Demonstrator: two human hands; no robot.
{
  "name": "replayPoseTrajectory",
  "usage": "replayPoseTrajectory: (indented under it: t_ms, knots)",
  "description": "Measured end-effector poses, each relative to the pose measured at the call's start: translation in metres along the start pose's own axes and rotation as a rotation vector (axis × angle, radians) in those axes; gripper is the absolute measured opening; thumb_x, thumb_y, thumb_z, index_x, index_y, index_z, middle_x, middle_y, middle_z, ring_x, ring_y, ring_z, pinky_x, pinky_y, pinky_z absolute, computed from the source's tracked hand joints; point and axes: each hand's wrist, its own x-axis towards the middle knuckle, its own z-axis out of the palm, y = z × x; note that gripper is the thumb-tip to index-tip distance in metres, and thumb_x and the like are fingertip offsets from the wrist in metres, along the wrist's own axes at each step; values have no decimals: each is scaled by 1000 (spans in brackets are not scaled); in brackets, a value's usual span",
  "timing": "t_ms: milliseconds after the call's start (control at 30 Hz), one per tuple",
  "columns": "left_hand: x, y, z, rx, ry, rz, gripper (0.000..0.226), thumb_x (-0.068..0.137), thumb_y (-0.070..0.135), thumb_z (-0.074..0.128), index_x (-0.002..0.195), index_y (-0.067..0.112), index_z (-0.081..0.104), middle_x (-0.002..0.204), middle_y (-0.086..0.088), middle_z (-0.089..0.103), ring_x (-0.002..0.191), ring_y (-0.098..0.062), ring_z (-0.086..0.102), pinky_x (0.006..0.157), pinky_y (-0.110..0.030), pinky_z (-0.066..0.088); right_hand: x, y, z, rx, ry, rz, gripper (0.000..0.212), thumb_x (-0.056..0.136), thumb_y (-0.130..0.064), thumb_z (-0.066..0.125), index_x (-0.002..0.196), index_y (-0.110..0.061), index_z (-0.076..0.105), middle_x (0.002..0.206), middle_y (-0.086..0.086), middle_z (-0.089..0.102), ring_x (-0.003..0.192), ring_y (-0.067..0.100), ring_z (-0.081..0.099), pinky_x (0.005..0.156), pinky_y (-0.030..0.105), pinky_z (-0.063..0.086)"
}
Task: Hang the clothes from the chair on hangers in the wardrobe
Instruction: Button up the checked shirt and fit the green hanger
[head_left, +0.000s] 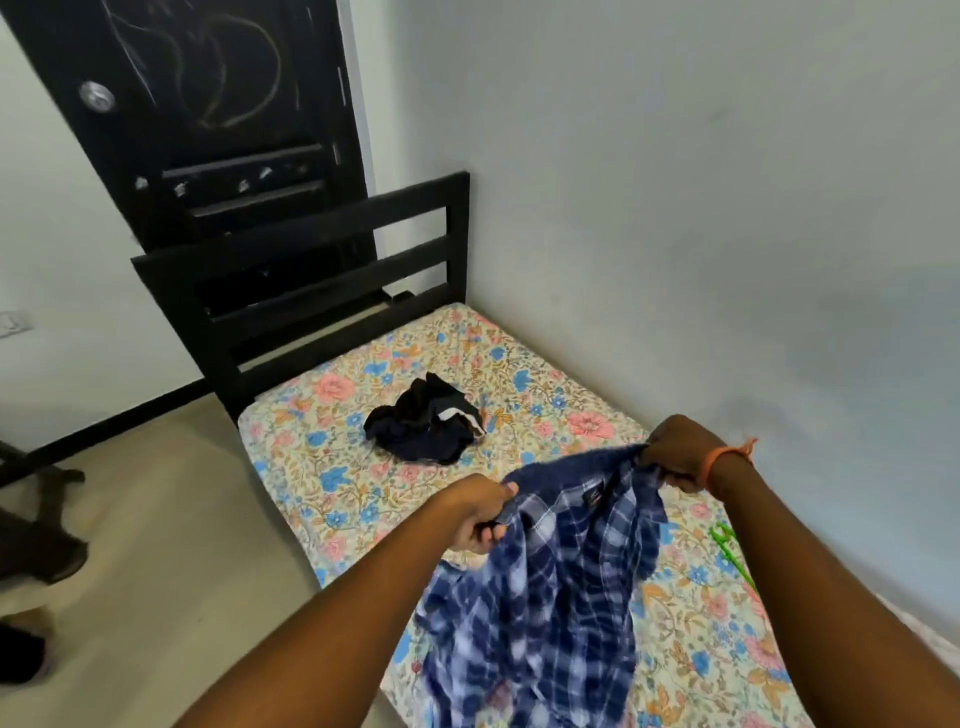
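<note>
Closest to the camera, both forearms reach out over the bed, and a blue and white plaid shirt (550, 587) hangs between the two hands. The left hand (480, 512) has its fingers curled round one side of the shirt's upper edge, and the right hand (675, 454) clenches the other side, so the collar area is spread between them with the label patch showing inside. The rest of the shirt droops down toward the near end of the mattress; its lower part is blurred. An orange thread bracelet (719, 462) circles the right wrist.

Just right of the right forearm, a green plastic hanger (727, 551) lies on the floral bedsheet (332, 457), partly hidden by the arm. Farther along the bed, near its middle, a crumpled dark garment (426, 421) with a white strip sits alone on the sheet, well apart from the shirt.

No container is in sight. The sheet is cream with pink and blue flowers and covers the whole mattress. Beyond it stands a black slatted headboard (322, 270), and behind that a black door (208, 119) with chalk-like scribbles. Pale walls meet at the corner beside the bed, and the beige floor (171, 519) runs along the left, where dark, blurred shapes lie at the edge
</note>
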Motion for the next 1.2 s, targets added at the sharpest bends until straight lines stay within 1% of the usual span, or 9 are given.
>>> replayPoseTrajectory:
  t_ms: [67,133,233,367,500,667,800,1000,1200]
  knots:
    - [43,25,-8,-138,-12,90,31,105,30,45,119,4,44,65,-4,41,38,-9,44,37,-18,34,41,-7,2,167,-5,47,26,86,-2,67,64,-3,55,44,12,53,28,15,46,33,22,40]
    - [90,53,-14,-319,-37,222,32,105,19,45,131,2,40,80,-7,52,53,-13,60,46,-26,51,89,-12,11,471,93,20,9,89,-3,68,92,-2,59,68,20,59,43,18,57,48,37,54]
    - [168,53,-18,-307,18,318,33,102,9,48,130,21,36,100,-9,55,81,-26,58,72,-41,54,148,-11,48,688,196,12,68,88,-12,73,145,-16,34,108,18,62,79,26,66,70,42,54]
    - [259,-66,23,146,106,255,34,100,10,50,132,2,42,90,-4,46,68,-18,45,66,-39,42,187,42,170,412,178,62,49,87,-12,73,132,-8,53,116,9,63,92,21,58,70,25,49]
    - [292,-235,88,451,71,193,45,100,26,50,141,9,41,135,-8,52,123,-25,52,98,-24,35,174,149,324,200,73,215,16,86,-11,73,96,-11,60,94,11,61,90,28,60,69,31,45]
    - [323,-336,123,512,133,85,68,95,52,49,149,17,27,152,-4,32,137,-24,37,105,-36,38,157,243,435,38,116,270,55,77,-35,80,115,0,60,99,19,60,95,36,60,80,40,47]
    - [346,-355,141,645,299,112,79,85,72,45,143,20,29,145,-2,35,131,-23,40,100,-39,41,154,265,465,-15,269,220,55,83,-36,77,120,-4,50,115,16,47,106,30,47,94,42,43]
    - [380,-340,177,721,377,292,40,97,12,50,136,5,43,133,-17,54,117,-32,56,94,-42,51,170,300,508,-57,519,137,69,76,-46,79,123,-7,49,119,21,52,111,33,43,89,48,43]
    - [400,-333,170,413,368,286,20,95,9,50,107,7,65,110,-10,67,99,-29,65,80,-35,53,193,317,518,84,586,51,74,71,-46,84,127,-11,49,125,22,47,115,42,46,95,57,42]
